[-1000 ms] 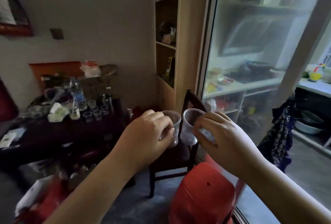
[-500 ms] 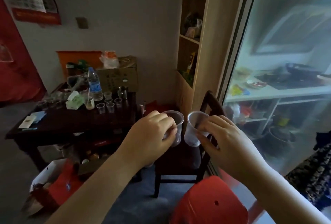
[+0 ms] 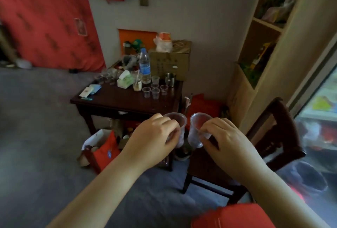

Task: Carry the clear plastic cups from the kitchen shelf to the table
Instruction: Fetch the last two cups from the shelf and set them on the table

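Observation:
My left hand (image 3: 155, 136) grips a clear plastic cup (image 3: 179, 124) by its side, held upright. Beside it my right hand (image 3: 224, 140) holds a second clear plastic cup (image 3: 196, 130), tilted slightly, its rim close to the other cup's rim. Both cups hang in the air in front of a dark wooden table (image 3: 116, 102). Several clear cups (image 3: 155, 90) stand in a cluster on the far right part of the tabletop.
The table also bears a water bottle (image 3: 145, 67), a tissue pack (image 3: 125, 81), a steel mug (image 3: 170, 79) and a cardboard box (image 3: 169, 62). A dark chair (image 3: 269, 136) stands at the right, red bags (image 3: 105, 149) under the table, a red stool (image 3: 231, 216) at my feet.
The view has swung left and down, so the table is now straight ahead and closer. Both hands still carry their cups side by side.

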### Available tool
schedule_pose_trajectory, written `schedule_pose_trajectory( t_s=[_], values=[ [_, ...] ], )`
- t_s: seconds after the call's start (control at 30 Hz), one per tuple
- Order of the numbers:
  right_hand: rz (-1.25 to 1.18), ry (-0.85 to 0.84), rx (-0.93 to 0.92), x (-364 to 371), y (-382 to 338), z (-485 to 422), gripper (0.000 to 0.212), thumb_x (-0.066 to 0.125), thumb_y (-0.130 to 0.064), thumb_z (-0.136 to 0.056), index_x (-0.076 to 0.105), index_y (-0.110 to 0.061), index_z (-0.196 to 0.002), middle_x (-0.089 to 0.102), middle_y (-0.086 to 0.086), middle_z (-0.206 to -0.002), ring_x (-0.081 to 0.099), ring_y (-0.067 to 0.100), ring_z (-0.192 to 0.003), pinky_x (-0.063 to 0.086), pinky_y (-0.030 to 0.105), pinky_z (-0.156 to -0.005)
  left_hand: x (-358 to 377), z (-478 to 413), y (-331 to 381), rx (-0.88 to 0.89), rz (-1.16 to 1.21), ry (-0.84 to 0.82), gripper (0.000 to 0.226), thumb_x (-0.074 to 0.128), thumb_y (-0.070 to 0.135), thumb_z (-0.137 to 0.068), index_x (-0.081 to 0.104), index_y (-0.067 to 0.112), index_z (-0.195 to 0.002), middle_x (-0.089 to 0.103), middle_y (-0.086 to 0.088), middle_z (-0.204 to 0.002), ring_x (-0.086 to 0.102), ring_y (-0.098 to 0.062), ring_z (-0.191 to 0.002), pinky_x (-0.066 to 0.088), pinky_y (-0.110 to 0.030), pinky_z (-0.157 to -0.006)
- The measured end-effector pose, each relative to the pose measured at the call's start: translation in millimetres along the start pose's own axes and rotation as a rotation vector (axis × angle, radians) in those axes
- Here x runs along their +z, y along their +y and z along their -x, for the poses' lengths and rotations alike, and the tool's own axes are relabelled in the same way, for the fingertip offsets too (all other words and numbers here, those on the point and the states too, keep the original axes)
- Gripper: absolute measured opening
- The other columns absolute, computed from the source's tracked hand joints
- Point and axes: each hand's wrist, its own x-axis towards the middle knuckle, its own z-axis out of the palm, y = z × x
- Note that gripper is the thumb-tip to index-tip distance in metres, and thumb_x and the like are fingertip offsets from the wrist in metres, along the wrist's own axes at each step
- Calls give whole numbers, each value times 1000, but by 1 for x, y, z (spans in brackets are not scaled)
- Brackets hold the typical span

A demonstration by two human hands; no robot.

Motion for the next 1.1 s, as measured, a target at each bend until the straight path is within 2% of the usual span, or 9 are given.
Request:
schedule_pose_trajectory(
  t_s=[0.13,0.27,0.37,0.47,0.57,0.7,0.87,1.1],
  values=[
    [-76,-43,-75,42,-14,-53,14,52,-28,-87,60,-20,-95,59,-8,-98,49,9,-97,42,18,-77,-5,1,-58,-89,-44,-3,8,57,19,-84,60,14,-78,57,2,-70,50,-16,-75,42,-29,-60],
    [-131,-72,-132,85,-28,-108,27,41,-38,-88,59,-19,-93,58,-8,-97,48,8,-97,48,26,-75,-5,-4,-122,-152,-60,6,10,54,25,-84,59,17,-80,58,4,-72,50,-14,-76,36,-22,-60],
    [-158,-91,-143,116,-35,-152,31,39,-41,-86,60,-20,-96,58,-9,-98,47,7,-98,49,25,-74,-2,-14,-174,-168,-47,2,15,50,30,-85,60,19,-83,59,5,-75,49,-11,-77,35,-21,-61],
    [-150,-121,-132,144,-38,-194,29,41,-39,-87,60,-21,-99,58,-10,-100,47,7,-99,47,23,-77,4,-29,-222,-176,-20,-15,19,46,32,-84,60,19,-83,60,5,-77,50,-11,-78,38,-22,-60],
    [-142,-144,-108,170,-39,-229,26,40,-33,-89,61,-21,-99,59,-9,-100,47,8,-99,45,22,-77,11,-45,-265,-166,8,-39,19,48,29,-85,61,16,-85,62,2,-79,52,-15,-81,45,-30,-63],
    [-158,-154,-55,196,-34,-260,22,43,-23,-92,62,-20,-104,61,-5,-102,49,11,-100,48,31,-78,28,-65,-308,-120,38,-69,18,52,26,-87,62,17,-99,65,0,-89,53,-17,-90,48,-33,-73],
    [-144,-198,18,218,-10,-288,22,44,-21,-94,62,-15,-106,62,-1,-105,48,14,-104,47,35,-82,58,-94,-345,-86,110,-120,17,51,25,-87,61,19,-98,64,3,-87,51,-15,-89,49,-35,-76],
    [-142,-224,23,251,47,-333,19,48,-22,-92,63,-18,-104,63,-3,-101,49,12,-99,47,29,-81,108,-137,-379,-143,153,-132,21,57,24,-83,62,19,-102,65,3,-89,51,-11,-92,42,-20,-74]
  ],
)
